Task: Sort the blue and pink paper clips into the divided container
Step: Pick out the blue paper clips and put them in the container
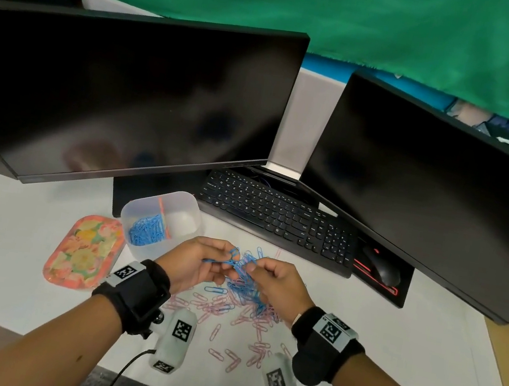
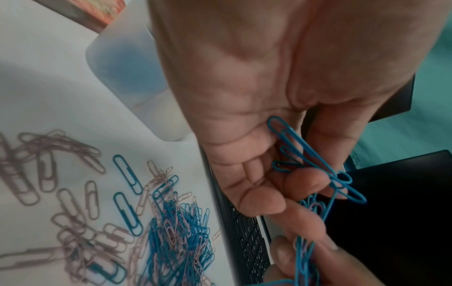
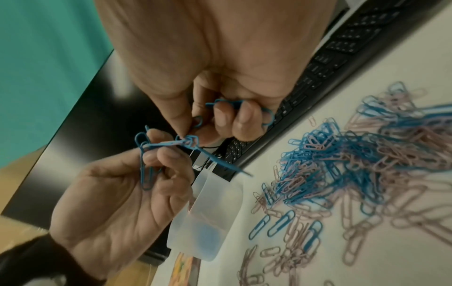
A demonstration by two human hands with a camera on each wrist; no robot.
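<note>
Two hands, left hand (image 1: 194, 261) and right hand (image 1: 275, 283), pinch tangled blue clips (image 1: 243, 263) above pink clips (image 1: 237, 333), near a divided container (image 1: 192, 208).

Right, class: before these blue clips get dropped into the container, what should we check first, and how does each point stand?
1. Left hand grips blue clips: ok.
2. Right hand pinches the tangled strand: ok.
3. Held bunch free of the strand: not ok, the clips are hooked together and the strand hangs to the pile.
4. Held bunch all blue: not ok, a pink clip is caught in it.
5. Container upright, blue section open: ok.
6. Other section free of clips: cannot tell.
</note>
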